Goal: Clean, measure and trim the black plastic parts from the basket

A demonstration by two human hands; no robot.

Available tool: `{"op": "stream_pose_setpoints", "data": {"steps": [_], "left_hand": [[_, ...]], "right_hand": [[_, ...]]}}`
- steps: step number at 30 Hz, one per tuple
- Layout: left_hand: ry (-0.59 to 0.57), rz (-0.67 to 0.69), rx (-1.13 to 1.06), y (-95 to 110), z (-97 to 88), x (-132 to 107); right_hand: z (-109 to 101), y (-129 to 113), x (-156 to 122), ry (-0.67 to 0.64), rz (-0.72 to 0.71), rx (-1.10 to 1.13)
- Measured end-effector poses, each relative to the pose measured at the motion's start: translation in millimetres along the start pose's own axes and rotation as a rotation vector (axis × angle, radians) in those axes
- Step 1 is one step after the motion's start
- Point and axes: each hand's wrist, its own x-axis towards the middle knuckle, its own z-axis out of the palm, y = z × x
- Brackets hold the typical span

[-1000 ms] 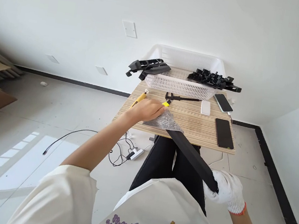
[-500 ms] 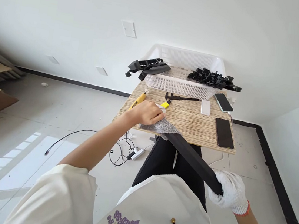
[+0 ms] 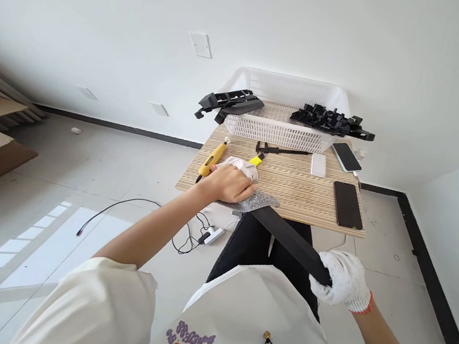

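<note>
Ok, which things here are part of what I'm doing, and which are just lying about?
In use:
left hand, pressing the grey pad onto the black strip
gloved right hand, gripping the strip's near end

Lying about:
yellow tool, caliper, white basket, black parts, small white box, dark phone, light phone

I see my left hand (image 3: 231,184) drag the grey cloth (image 3: 260,202) down the black strip (image 3: 288,238) to the table's (image 3: 296,189) near edge.

Two phones (image 3: 346,156) (image 3: 347,204), one basket (image 3: 278,134), one black strip (image 3: 288,239), one grey cloth (image 3: 262,201)
</note>
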Motion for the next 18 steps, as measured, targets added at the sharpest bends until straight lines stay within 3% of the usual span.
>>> {"op": "stream_pose_setpoints", "data": {"steps": [10, 13, 18], "left_hand": [[0.06, -0.104, -0.042, -5, -3.7, 5], [0.081, -0.085, -0.113, 7, 3.9, 6], [-0.047, 0.039, -0.226, 44, 28.6, 7]], "right_hand": [[8, -18, 24, 0.099, 0.014, 0.027], [11, -18, 29, 0.096, -0.007, -0.01], [15, -12, 35, 0.065, -0.117, -0.102]]}}
